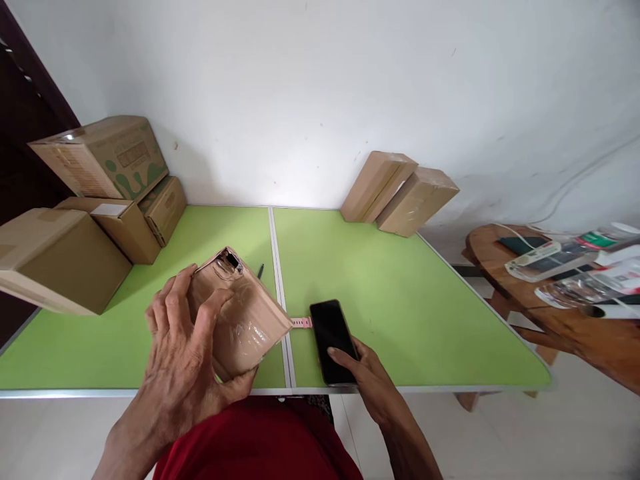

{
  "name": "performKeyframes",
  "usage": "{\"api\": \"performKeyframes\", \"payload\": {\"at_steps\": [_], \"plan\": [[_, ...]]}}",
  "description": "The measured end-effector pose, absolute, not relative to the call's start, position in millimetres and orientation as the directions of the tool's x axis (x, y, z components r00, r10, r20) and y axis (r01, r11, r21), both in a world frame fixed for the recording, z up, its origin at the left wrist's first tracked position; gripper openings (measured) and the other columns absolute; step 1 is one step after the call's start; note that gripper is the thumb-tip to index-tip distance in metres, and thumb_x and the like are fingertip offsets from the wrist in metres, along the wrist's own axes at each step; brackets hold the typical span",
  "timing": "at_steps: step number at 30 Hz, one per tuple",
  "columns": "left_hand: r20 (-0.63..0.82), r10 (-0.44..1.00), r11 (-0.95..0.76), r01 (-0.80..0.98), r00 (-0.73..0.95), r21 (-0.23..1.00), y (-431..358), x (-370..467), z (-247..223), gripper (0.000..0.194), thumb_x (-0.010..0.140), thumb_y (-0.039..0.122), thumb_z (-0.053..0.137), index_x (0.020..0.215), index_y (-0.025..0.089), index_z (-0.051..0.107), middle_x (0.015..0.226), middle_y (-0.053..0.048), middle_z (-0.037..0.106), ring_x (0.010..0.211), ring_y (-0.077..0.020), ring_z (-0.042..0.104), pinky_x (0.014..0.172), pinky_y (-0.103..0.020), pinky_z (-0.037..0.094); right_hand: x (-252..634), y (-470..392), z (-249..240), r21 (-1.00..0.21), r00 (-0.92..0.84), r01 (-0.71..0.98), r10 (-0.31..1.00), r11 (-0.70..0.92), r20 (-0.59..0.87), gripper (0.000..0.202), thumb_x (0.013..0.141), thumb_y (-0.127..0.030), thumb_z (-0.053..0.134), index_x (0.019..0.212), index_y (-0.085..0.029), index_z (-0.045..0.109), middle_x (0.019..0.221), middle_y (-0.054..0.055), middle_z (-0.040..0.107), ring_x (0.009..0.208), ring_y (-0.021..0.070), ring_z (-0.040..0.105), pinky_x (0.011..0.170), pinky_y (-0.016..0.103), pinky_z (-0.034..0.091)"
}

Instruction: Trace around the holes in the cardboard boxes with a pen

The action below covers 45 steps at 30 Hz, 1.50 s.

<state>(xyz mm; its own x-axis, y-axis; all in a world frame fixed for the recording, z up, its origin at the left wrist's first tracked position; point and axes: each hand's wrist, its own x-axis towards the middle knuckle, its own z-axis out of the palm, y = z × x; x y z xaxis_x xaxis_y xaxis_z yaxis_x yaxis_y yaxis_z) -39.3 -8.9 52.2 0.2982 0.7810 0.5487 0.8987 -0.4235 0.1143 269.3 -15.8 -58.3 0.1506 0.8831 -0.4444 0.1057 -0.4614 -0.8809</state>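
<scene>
My left hand (187,340) grips a small taped cardboard box (250,320), tilted above the green table, its thumb under the lower edge and its fingers over the top and face. A torn, dark hole shows at the box's upper corner. In my right hand (367,373) is a black phone (331,333), its screen up and dark, with the thumb on its lower part. Between box and phone lies a pink strap (302,323), partly hidden by both. A dark pen (261,271) shows behind the box.
Several cardboard boxes (65,257) stand at the left of the green table (375,280). Two more boxes (417,200) lean by the wall at the back right. On the right, a wooden table (550,293) bears plastic bottles (575,290) and cables.
</scene>
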Motion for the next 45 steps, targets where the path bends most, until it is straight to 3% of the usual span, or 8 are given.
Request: {"api": "performKeyframes", "payload": {"at_steps": [4, 9, 11, 14, 16, 23, 35, 45], "plan": [[0.537, 0.781, -0.433, 0.896, 0.318, 0.098, -10.5, -34.2, 53.4, 0.088, 0.070, 0.039, 0.083, 0.148, 0.018, 0.045, 0.159, -0.034, 0.033, 0.143, -0.0607, 0.042, 0.106, -0.076, 0.044, 264.5, -43.3, -24.6, -0.748, 0.114, -0.505, 0.826, -0.431, -0.552, 0.054, 0.072, -0.036, 0.102, 0.117, -0.019, 0.079, 0.124, 0.012, 0.085, 0.105, 0.0306, 0.083, 0.091, 0.042, 0.070], [0.529, 0.771, -0.463, 0.882, 0.354, 0.084, -15.1, -28.3, 54.6, 0.090, 0.068, 0.036, 0.081, 0.149, 0.020, 0.044, 0.159, -0.032, 0.032, 0.143, -0.0570, 0.040, 0.108, -0.075, 0.041, 246.1, -45.8, 47.1, -0.715, 0.006, -0.644, 0.932, -0.273, -0.362, 0.044, 0.076, -0.030, 0.101, 0.117, -0.025, 0.085, 0.117, 0.011, 0.085, 0.083, 0.0229, 0.078, 0.065, 0.031, 0.065], [0.522, 0.773, -0.464, 0.882, 0.360, 0.078, -17.0, -27.3, 53.9, 0.090, 0.069, 0.037, 0.080, 0.149, 0.019, 0.043, 0.161, -0.032, 0.030, 0.143, -0.0568, 0.039, 0.108, -0.075, 0.041, 232.7, -39.1, 71.1, -0.668, -0.175, -0.672, 0.945, -0.319, -0.275, 0.043, 0.080, -0.046, 0.099, 0.114, -0.025, 0.087, 0.111, 0.012, 0.085, 0.080, 0.0229, 0.076, 0.065, 0.033, 0.064], [0.533, 0.768, -0.464, 0.882, 0.355, 0.079, -19.3, -26.0, 52.8, 0.088, 0.071, 0.037, 0.079, 0.149, 0.020, 0.043, 0.162, -0.033, 0.028, 0.142, -0.0577, 0.038, 0.106, -0.076, 0.041, 205.6, -27.2, 86.7, -0.611, -0.383, -0.679, 0.907, -0.406, -0.177, 0.066, 0.086, -0.081, 0.080, 0.115, -0.022, 0.087, 0.107, 0.013, 0.084, 0.083, 0.0242, 0.077, 0.074, 0.036, 0.065], [0.536, 0.769, -0.461, 0.883, 0.349, 0.087, -20.2, -24.3, 52.8, 0.085, 0.070, 0.034, 0.077, 0.147, 0.021, 0.043, 0.163, -0.032, 0.027, 0.143, -0.0576, 0.037, 0.106, -0.077, 0.041, 186.2, -19.7, 83.2, -0.596, -0.434, -0.693, 0.894, -0.407, -0.106, 0.077, 0.088, -0.090, 0.066, 0.119, -0.022, 0.085, 0.104, 0.013, 0.084, 0.084, 0.0259, 0.079, 0.076, 0.037, 0.066], [0.550, 0.765, -0.456, 0.885, 0.334, 0.097, -20.1, -20.6, 54.4, 0.076, 0.070, 0.022, 0.065, 0.143, 0.021, 0.042, 0.160, -0.030, 0.030, 0.146, -0.0530, 0.036, 0.109, -0.076, 0.040, 151.5, -10.2, 52.7, -0.499, -0.539, -0.714, 0.840, -0.491, -0.056, 0.063, 0.098, -0.078, 0.064, 0.106, -0.019, 0.085, 0.091, 0.013, 0.085, 0.088, 0.0298, 0.080, 0.086, 0.044, 0.065], [0.516, 0.760, -0.498, 0.864, 0.395, 0.073, -20.2, -27.6, 48.9, 0.088, 0.064, 0.027, 0.065, 0.148, 0.016, 0.040, 0.165, -0.034, 0.024, 0.146, -0.0571, 0.034, 0.108, -0.078, 0.038, 146.3, -17.6, 43.6, -0.464, -0.558, -0.721, 0.828, -0.515, -0.052, 0.076, 0.096, -0.086, 0.059, 0.122, -0.018, 0.081, 0.096, 0.015, 0.083, 0.090, 0.0323, 0.080, 0.084, 0.046, 0.065], [0.519, 0.751, -0.505, 0.862, 0.409, 0.051, -20.8, -25.3, 49.1, 0.097, 0.079, 0.030, 0.063, 0.166, 0.019, 0.023, 0.167, -0.033, 0.019, 0.148, -0.0568, 0.030, 0.110, -0.081, 0.037, 157.1, -36.2, 58.7, -0.473, -0.512, -0.727, 0.852, -0.497, -0.108, 0.070, 0.097, -0.080, 0.065, 0.137, -0.023, 0.075, 0.100, 0.014, 0.083, 0.092, 0.0331, 0.079, 0.084, 0.048, 0.065]]}}
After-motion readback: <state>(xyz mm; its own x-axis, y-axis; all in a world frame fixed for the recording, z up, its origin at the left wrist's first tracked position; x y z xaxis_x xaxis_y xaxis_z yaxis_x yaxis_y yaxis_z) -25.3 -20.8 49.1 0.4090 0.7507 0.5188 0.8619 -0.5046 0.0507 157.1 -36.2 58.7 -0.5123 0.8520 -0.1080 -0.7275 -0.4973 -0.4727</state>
